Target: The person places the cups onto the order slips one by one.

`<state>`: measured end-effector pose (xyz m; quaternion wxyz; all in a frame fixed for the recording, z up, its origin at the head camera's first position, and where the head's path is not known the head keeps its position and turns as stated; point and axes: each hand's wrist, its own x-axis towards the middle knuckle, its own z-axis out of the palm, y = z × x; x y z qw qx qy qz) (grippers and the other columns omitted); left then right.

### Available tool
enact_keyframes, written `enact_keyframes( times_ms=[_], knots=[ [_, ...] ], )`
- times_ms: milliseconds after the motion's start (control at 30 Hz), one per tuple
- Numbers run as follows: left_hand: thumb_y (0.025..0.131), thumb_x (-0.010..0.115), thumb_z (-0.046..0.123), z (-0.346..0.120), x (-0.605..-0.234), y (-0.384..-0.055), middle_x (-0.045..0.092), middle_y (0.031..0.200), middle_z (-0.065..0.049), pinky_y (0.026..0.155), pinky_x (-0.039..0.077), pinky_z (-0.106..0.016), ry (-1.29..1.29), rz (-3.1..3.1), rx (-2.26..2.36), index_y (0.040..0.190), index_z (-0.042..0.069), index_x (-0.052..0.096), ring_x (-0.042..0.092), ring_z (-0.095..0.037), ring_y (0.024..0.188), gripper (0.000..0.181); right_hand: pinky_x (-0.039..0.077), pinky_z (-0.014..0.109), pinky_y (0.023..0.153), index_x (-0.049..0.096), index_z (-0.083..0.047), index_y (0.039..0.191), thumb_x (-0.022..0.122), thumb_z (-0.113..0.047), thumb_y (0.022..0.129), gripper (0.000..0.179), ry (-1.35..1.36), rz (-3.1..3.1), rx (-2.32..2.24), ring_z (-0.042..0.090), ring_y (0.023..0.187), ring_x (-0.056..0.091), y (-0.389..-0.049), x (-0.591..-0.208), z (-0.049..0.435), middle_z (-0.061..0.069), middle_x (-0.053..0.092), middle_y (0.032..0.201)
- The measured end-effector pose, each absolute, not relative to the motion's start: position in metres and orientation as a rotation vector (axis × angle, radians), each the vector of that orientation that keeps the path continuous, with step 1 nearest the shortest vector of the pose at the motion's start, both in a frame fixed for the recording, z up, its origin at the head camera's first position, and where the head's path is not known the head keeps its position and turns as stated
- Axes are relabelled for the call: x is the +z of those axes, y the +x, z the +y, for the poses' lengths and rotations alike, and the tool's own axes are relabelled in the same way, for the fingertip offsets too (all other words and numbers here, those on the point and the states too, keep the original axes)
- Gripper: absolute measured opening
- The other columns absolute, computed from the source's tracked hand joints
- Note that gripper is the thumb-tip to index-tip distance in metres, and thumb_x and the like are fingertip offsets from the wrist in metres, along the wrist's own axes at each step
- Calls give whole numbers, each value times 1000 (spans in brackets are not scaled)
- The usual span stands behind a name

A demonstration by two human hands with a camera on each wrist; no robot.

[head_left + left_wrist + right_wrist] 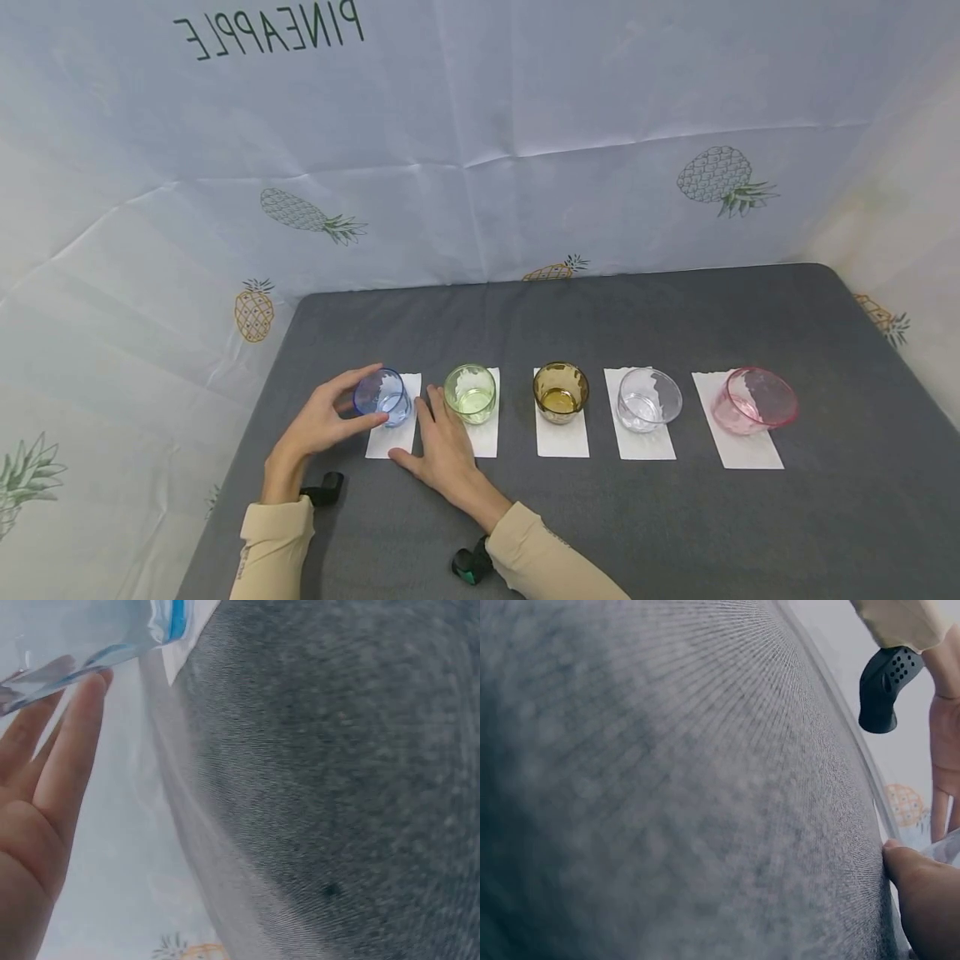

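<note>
At the left end of a row of glasses, my left hand (318, 425) holds a blue glass (384, 398) between thumb and fingers. In the left wrist view, the fingers (71, 757) meet the side of that clear, blue-tinted glass (97, 634). Under it lies a white paper (380, 445). My right hand (447, 454) lies low over the table between the blue glass and a green glass (471, 393), fingers extended and thumb spread toward the blue glass's paper. In the right wrist view, the right thumb (922, 885) shows at the lower right.
To the right stand an amber glass (561, 392), a clear glass (648, 400) and a pink glass (753, 402), each on white paper. Dark grey cloth (675, 533) covers the table. A pineapple-print curtain (480, 208) hangs behind. Black wrist devices (324, 489) sit at both cuffs.
</note>
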<state>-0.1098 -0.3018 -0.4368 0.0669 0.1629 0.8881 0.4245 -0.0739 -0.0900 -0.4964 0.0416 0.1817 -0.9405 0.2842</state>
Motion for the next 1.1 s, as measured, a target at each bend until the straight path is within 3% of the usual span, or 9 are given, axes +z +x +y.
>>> enact_keyframes(
  times_ms=[300, 633, 833, 1000, 1100],
  knots=[
    [86, 83, 17, -301, -434, -111, 50, 152, -24, 101, 51, -62, 462, 2656, 1268, 150, 4, 49, 57, -47, 132, 74, 44, 44, 118, 55, -4, 145, 74, -54, 89, 77, 583, -2884, 818, 35, 149, 43, -72, -496, -91, 20, 45, 157],
    [89, 80, 15, -302, -435, -109, 47, 154, -26, 98, 55, -59, 448, 2655, 1281, 152, 3, 45, 55, -49, 132, 73, 45, 43, 118, 50, 3, 147, 69, -50, 95, 76, 783, -2849, 811, 38, 144, 48, -55, -480, -79, 22, 48, 154],
    [90, 79, 18, -300, -439, -106, 43, 156, -27, 101, 51, -62, 500, 2718, 1216, 157, 3, 36, 53, -51, 135, 81, 50, 44, 112, 59, -11, 143, 67, -49, 97, 61, 945, -2757, 803, 32, 140, 54, -33, -463, -45, 14, 56, 149],
    [91, 76, 21, -298, -439, -101, 38, 159, -28, 111, 42, -64, 486, 2849, 1128, 164, 6, 18, 43, -48, 144, 94, 53, 45, 106, 65, -18, 138, 69, -50, 95, 53, 970, -2536, 781, 30, 137, 57, -20, -450, -5, 10, 59, 146],
    [90, 74, 25, -298, -436, -95, 34, 162, -26, 112, 36, -70, 445, 2978, 1045, 164, 10, 18, 35, -47, 148, 94, 52, 46, 107, 66, -18, 135, 62, -53, 98, 51, 922, -2430, 734, 31, 135, 58, -20, -444, 26, 11, 61, 144]
  ],
)
